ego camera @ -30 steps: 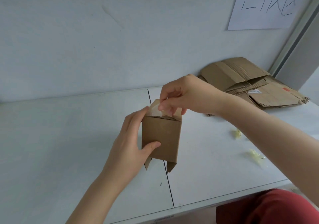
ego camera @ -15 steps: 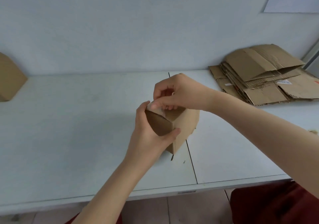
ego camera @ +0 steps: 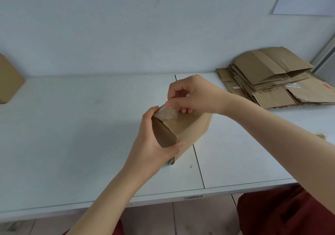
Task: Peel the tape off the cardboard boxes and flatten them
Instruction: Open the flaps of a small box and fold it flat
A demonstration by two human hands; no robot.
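Midway between the tabletop's (ego camera: 72, 126) back and front edges, the left hand (ego camera: 152, 149) grips a small cardboard box (ego camera: 190, 126), tipped over since a second ago. The right hand (ego camera: 195, 95) pinches tape (ego camera: 165, 112) now lifting at its upper corner; peeling appears under way.

Bare left hand (ego camera: 154, 144), bare right hand (ego camera: 196, 95) — dark red garment (ego camera: 290, 214)

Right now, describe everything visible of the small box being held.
The small box is plain brown cardboard, not yet flattened, held tilted over the white table. The left hand grips its near end, thumb across the front. The right hand pinches wrinkled, clear-looking tape at its top edge.
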